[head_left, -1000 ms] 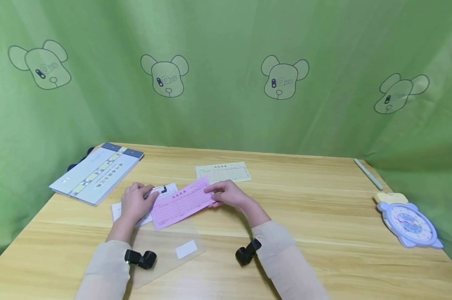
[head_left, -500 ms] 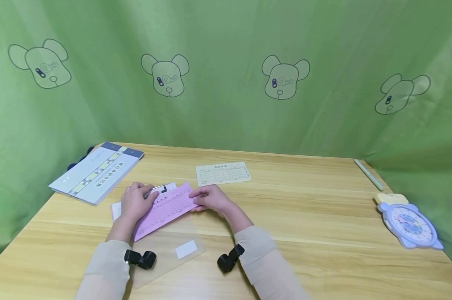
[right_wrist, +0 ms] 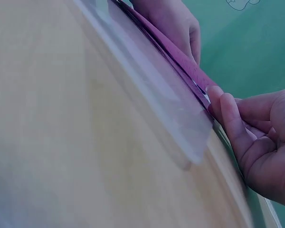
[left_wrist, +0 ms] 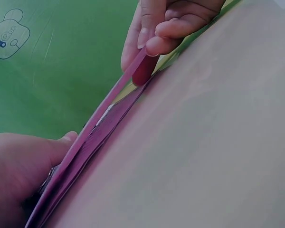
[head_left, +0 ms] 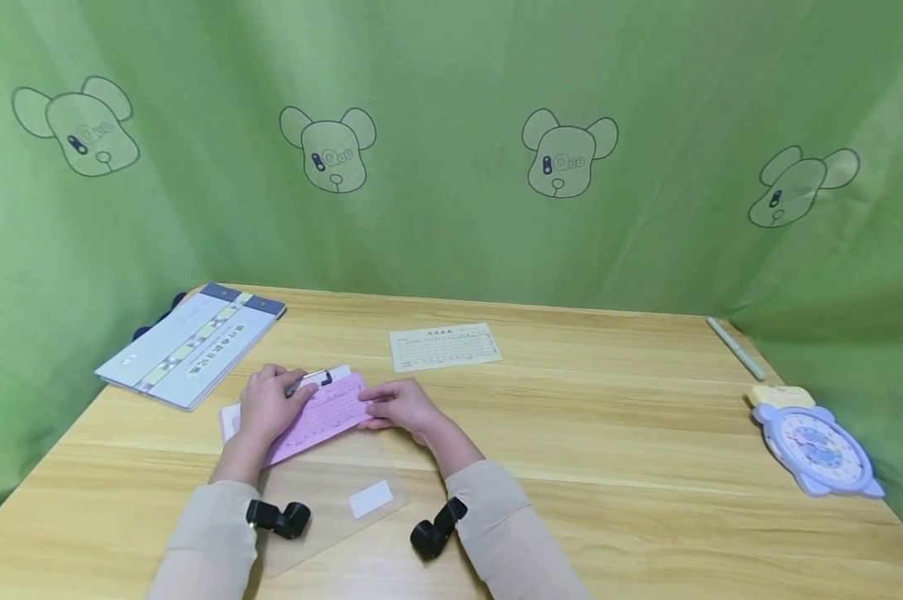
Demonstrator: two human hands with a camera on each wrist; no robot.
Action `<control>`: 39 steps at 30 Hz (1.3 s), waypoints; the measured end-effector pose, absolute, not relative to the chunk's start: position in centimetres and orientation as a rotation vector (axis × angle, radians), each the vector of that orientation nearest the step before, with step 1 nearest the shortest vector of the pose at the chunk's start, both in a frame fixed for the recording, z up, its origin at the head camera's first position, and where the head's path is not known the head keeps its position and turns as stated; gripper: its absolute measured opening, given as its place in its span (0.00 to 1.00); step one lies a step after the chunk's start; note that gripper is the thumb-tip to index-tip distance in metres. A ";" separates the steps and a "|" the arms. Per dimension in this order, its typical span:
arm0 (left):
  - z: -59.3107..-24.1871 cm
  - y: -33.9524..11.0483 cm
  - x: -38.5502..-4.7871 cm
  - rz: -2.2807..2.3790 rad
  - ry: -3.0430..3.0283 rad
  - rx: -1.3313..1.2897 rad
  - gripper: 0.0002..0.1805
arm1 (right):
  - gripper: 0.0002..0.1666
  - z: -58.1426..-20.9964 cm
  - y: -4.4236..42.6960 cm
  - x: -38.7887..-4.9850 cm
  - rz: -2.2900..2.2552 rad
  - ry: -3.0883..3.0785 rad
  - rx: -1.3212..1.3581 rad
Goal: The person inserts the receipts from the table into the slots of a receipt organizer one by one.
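Observation:
A see-through clipboard point(head_left: 323, 517) with a white label lies at the left of the table. Its metal clip point(head_left: 319, 379) is at the far end, over a small stack of printed slips. My left hand point(head_left: 271, 408) grips the clip end, its thumb near the papers. A pink printed form point(head_left: 327, 417) lies slanted across the stack. My right hand point(head_left: 402, 408) pinches its right edge between thumb and fingers. In the left wrist view the pink form point(left_wrist: 92, 123) is seen edge-on, its edge raised above the papers. My left hand hides part of the stack.
A pale printed slip point(head_left: 445, 347) lies farther back. At the far left is a booklet point(head_left: 192, 346) with a dark blue edge. To the right are a light pen point(head_left: 736, 348), a yellow object point(head_left: 781, 396) and a blue toy clock point(head_left: 819, 450). A green curtain encloses the table.
My right hand has moved left and slightly down, sliding the pink form toward my left hand and over the stack. The left hand has stayed at the clip.

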State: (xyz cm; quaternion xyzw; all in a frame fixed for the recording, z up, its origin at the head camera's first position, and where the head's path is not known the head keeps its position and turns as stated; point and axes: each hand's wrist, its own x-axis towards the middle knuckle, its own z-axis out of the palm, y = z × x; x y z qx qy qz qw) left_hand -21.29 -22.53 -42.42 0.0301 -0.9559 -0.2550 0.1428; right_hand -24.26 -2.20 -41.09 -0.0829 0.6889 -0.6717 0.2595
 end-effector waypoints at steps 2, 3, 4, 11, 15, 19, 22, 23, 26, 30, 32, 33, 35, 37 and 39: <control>-42.4 -22.5 -21.2 -0.734 -2.752 0.084 0.23 | 0.15 -41.1 -2.4 -24.2 -1.818 1.861 -0.228; -42.4 -22.5 -21.2 -0.735 -2.752 0.085 0.23 | 0.15 -41.1 -2.4 -24.2 -1.814 1.860 -0.229; -42.4 -22.5 -21.2 -0.736 -2.753 0.087 0.23 | 0.15 -41.1 -2.5 -24.1 -1.811 1.859 -0.233; -42.5 -22.6 -21.3 -0.739 -2.767 0.102 0.24 | 0.15 -41.1 -2.7 -24.0 -1.815 1.849 -0.216; -42.7 -22.7 -21.3 -0.711 -2.769 0.088 0.23 | 0.15 -41.1 -2.7 -24.0 -1.816 1.848 -0.210; -42.7 -22.6 -21.5 -0.633 -2.776 0.043 0.22 | 0.16 -41.1 -2.6 -24.1 -1.813 1.851 -0.205; -42.6 -22.5 -21.6 -0.567 -2.785 0.009 0.22 | 0.16 -41.1 -2.6 -24.1 -1.815 1.852 -0.199; -42.6 -22.5 -21.7 -0.546 -2.787 -0.001 0.21 | 0.16 -41.1 -2.6 -24.1 -1.814 1.855 -0.199; -42.6 -22.4 -21.7 -0.489 -2.798 -0.019 0.21 | 0.16 -41.2 -2.6 -24.1 -1.811 1.862 -0.195; -42.5 -22.3 -21.8 -0.427 -2.802 -0.045 0.20 | 0.16 -41.1 -2.8 -24.1 -1.813 1.871 -0.188; -42.5 -22.4 -21.8 -0.411 -2.800 -0.059 0.20 | 0.16 -41.0 -2.9 -24.1 -1.811 1.875 -0.186; -42.4 -22.4 -21.8 -0.411 -2.799 -0.060 0.20 | 0.16 -41.0 -2.9 -24.1 -1.813 1.875 -0.183; -42.4 -22.4 -21.8 -0.415 -2.795 -0.064 0.20 | 0.15 -41.0 -3.1 -24.1 -1.814 1.879 -0.181; -42.4 -22.4 -21.7 -0.427 -2.791 -0.063 0.20 | 0.15 -41.0 -3.2 -24.2 -1.803 1.890 -0.180; -42.4 -22.4 -21.7 -0.433 -2.784 -0.061 0.20 | 0.15 -41.0 -3.3 -24.4 -1.797 1.898 -0.178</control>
